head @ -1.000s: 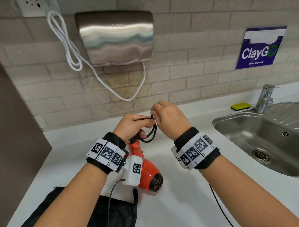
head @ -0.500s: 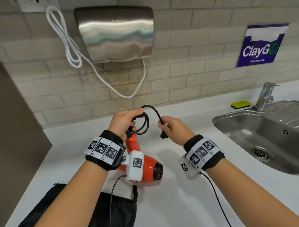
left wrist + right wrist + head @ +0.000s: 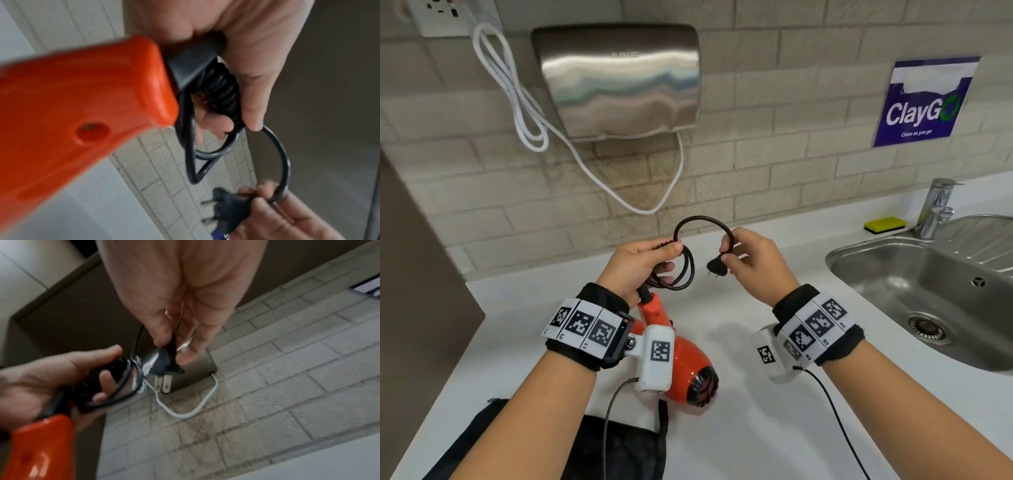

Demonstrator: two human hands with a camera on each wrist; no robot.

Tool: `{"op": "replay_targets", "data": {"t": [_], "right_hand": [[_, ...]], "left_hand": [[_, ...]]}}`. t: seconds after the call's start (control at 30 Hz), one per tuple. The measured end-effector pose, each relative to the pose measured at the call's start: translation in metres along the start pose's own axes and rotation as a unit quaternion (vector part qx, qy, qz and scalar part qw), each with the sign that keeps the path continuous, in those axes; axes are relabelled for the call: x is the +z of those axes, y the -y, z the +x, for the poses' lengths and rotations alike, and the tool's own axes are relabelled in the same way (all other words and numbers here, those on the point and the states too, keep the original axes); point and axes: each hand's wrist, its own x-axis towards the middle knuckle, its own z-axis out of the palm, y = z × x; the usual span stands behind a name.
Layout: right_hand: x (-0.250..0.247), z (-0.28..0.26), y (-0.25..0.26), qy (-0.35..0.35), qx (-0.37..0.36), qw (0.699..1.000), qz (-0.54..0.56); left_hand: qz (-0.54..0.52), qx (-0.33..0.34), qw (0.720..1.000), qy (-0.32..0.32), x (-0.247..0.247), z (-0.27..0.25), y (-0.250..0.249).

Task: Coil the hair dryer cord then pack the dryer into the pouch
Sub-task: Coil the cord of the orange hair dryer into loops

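An orange hair dryer (image 3: 685, 363) hangs low over the white counter (image 3: 774, 428), its handle (image 3: 86, 104) up by my left hand (image 3: 640, 263). That hand grips several black loops of the cord (image 3: 686, 270) just above the handle end (image 3: 39, 444). The free end arches up to my right hand (image 3: 753, 260), which pinches the cord right behind the black two-pin plug (image 3: 717, 265); the plug (image 3: 164, 365) points down and to the left. A black pouch (image 3: 619, 448) lies flat at the counter's near edge, under my left forearm.
A steel sink (image 3: 928, 284) with a tap (image 3: 936, 205) takes up the right side; a yellow sponge (image 3: 885, 224) lies behind it. A steel hand dryer (image 3: 616, 78) with a white cable (image 3: 517, 102) hangs on the brick wall. A dark panel (image 3: 417, 274) closes off the left.
My right hand has drawn away from the left to the right, sliding along the cord to its plug end. A new arch of cord now stands between the hands.
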Motion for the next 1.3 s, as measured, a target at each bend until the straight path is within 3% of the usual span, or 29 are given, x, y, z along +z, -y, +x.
{"op": "replay_targets", "data": {"t": [0.17,0.47,0.67,0.87,1.1,1.3], "right_hand": [[0.014,-0.004,0.023,0.025,-0.016,0.990,0.140],[0.040,-0.011,0.021,-0.066,-0.077,0.994,0.036],[0.051,-0.016,0.018,-0.092,-0.015,0.982,0.166],[0.052,-0.016,0.015,-0.090,-0.054,0.990,0.092],[0.055,-0.008,0.011,-0.130,-0.037,0.990,0.043],[0.053,-0.005,0.011,-0.080,-0.033,0.996,0.024]], "left_hand": [[-0.004,0.016,1.000,0.010,0.007,-0.001,0.000],[0.029,0.022,0.999,-0.004,0.008,-0.001,0.002],[0.027,0.025,0.999,0.010,0.009,-0.006,0.002],[0.039,0.029,0.998,0.029,0.011,-0.007,0.003],[0.074,0.048,0.992,0.091,0.018,-0.013,0.000],[0.126,0.053,0.985,0.101,0.017,-0.013,-0.001]]}}
